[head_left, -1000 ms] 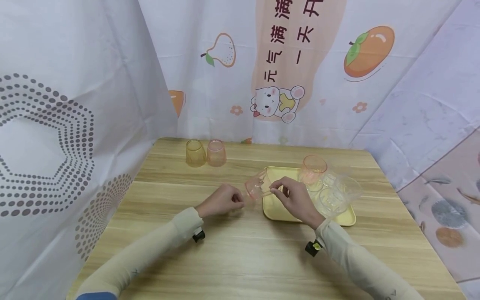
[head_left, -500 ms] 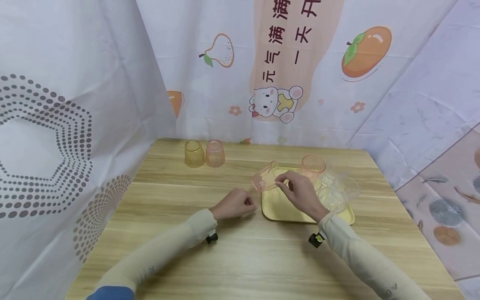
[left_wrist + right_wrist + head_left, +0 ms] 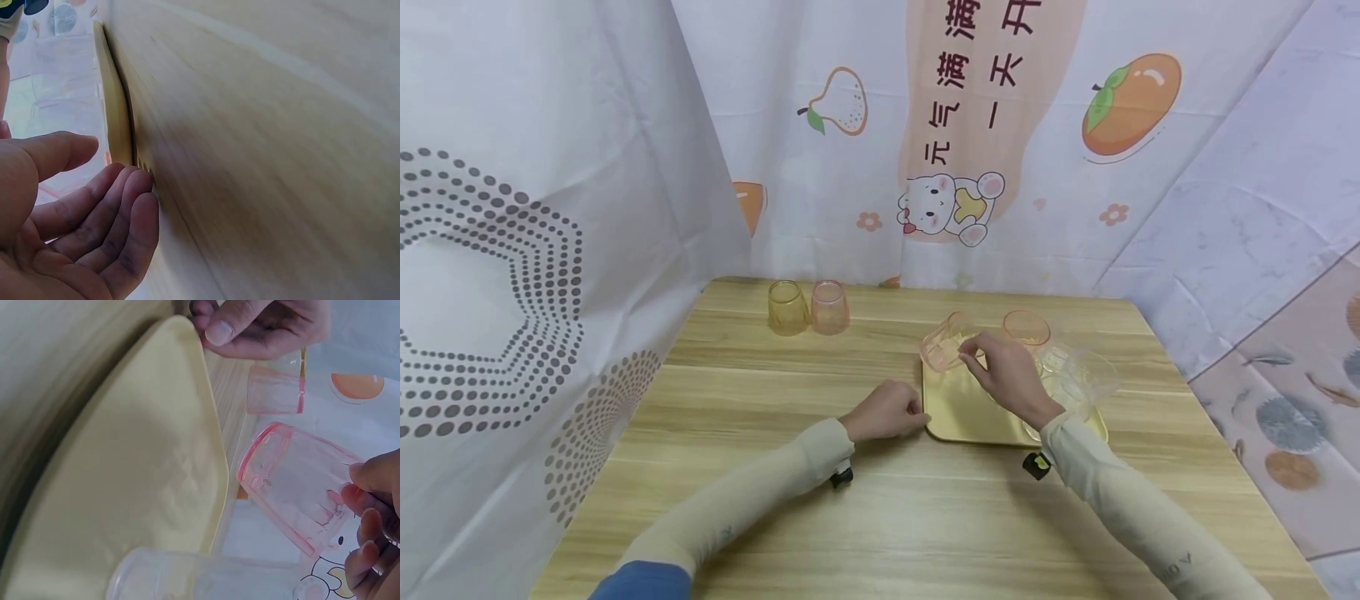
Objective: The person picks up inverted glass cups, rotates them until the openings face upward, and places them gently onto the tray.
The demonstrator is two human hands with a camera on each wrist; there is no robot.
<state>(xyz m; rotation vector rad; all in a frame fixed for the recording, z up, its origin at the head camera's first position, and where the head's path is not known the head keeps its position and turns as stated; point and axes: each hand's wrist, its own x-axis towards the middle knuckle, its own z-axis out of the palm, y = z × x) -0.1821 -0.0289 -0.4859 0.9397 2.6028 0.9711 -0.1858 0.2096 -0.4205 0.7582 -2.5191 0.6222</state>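
Pink cup (image 3: 945, 343), pinched tilted by right hand (image 3: 1011, 375) fingertips above yellow tray (image 3: 958, 408), could be dropped; left hand (image 3: 887, 410) rests relaxed, touching tray's edge.

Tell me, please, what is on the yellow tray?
On the tray stand a pink cup and several clear cups. The right hand holds another pink cup above its far-left corner. The hand and sleeve cover part of the tray, so the count of clear cups is uncertain.

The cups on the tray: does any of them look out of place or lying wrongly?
Yes. A clear cup lies on its side on the yellow tray, while the pink cup behind it stands upright. Nothing looks spilled or broken.
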